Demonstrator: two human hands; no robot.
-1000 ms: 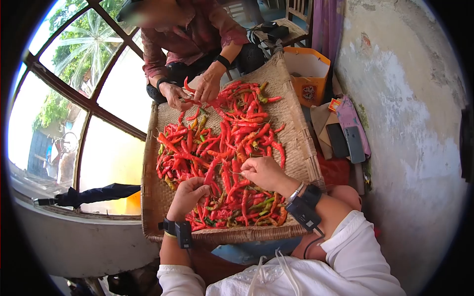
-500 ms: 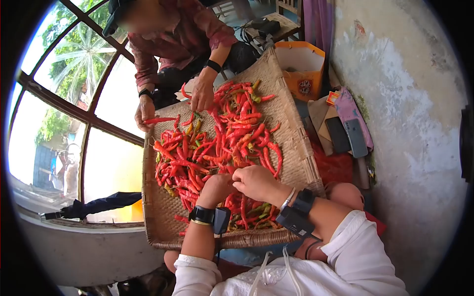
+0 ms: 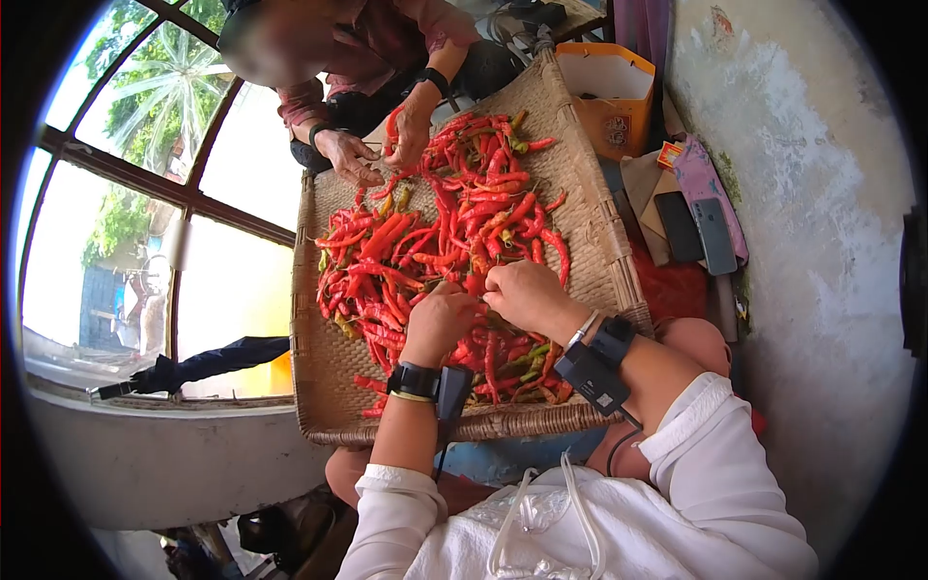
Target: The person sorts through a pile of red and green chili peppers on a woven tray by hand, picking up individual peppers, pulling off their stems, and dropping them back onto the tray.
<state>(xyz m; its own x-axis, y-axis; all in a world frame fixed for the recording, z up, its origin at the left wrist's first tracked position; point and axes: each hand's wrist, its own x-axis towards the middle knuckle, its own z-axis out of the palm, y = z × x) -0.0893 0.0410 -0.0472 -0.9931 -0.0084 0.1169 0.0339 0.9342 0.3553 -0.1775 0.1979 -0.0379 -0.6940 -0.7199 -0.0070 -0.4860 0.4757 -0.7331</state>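
Note:
A heap of red chili peppers [image 3: 387, 242], with some green and yellowish ones among them, lies on a woven bamboo tray [image 3: 580, 184]. Low over the near part of the heap, my left hand [image 3: 440, 321] is closed with its fingertips pinched. Facing it, my right hand [image 3: 530, 296] is closed too, its thumb and fingers drawn together a small gap away. Red peppers show between and beneath the fingertips. What either hand pinches is hidden by the fingers.
Across the tray, another person's two hands [image 3: 382, 145] work close together at a red pepper. An orange box [image 3: 623, 106] and two phones [image 3: 713, 235] are on the right, by the wall. A dark folded umbrella [image 3: 227, 362] lies on the window ledge.
The view has tilted, so the tray sits higher and further right. My fingertips have come slightly apart. The other person's two hands have drawn together from either side of the tray's far corner.

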